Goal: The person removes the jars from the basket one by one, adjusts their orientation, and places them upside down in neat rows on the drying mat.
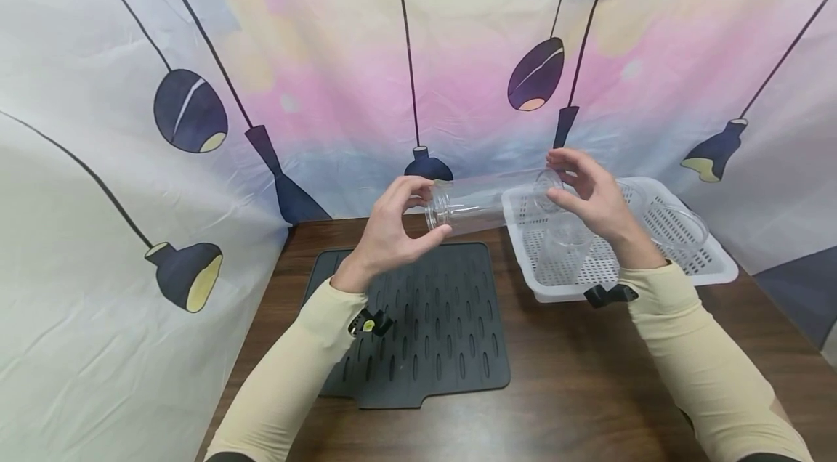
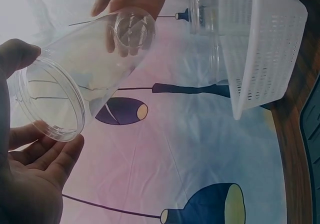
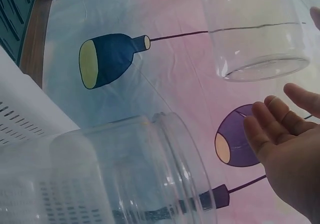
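My left hand [image 1: 395,226] grips a clear, empty-looking jar [image 1: 480,202] by its threaded mouth, thumb on one side and fingers on the other. The jar is held up on its side above the back of the table, its closed base pointing right. Around that base is my right hand [image 1: 598,204], its fingers spread and loosely bent; in the right wrist view a gap shows between this hand [image 3: 290,139] and the jar's base [image 3: 265,69]. Below the right hand, another clear jar [image 1: 562,258] stands in a white perforated basket [image 1: 722,269].
More clear containers [image 1: 680,229] lie in the basket's right part. A dark grey ribbed mat [image 1: 425,324] lies flat on the brown wooden table [image 1: 562,389], left of the basket. Behind hangs a cloth [image 1: 340,84] printed with lamps.
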The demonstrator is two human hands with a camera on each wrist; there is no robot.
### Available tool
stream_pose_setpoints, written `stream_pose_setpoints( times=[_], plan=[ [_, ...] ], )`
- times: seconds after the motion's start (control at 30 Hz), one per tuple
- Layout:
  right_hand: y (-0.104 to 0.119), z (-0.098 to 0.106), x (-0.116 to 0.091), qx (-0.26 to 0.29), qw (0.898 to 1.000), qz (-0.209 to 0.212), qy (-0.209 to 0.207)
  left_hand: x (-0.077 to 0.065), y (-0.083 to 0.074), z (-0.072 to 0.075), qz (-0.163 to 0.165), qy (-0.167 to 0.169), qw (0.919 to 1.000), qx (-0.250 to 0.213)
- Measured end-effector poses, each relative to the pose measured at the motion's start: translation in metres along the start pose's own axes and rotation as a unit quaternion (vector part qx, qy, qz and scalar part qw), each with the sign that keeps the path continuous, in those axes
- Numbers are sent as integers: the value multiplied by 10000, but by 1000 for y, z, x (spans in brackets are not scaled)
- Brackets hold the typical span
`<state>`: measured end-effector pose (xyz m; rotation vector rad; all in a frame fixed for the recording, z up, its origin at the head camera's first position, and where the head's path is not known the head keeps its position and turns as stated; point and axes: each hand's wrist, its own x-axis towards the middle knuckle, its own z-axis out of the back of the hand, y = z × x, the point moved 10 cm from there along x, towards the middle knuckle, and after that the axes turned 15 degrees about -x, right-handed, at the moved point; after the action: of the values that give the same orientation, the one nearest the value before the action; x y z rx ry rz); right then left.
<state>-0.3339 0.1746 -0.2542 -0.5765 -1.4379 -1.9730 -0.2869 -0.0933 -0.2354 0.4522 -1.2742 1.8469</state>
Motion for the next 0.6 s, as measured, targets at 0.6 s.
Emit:
stream_pose_setpoints(
  times=[0.6],
  plan=[
    [-14,-4,-7,-229,9975,-657,158,-2,-1,1,-87,-51,9999,6]
  ],
)
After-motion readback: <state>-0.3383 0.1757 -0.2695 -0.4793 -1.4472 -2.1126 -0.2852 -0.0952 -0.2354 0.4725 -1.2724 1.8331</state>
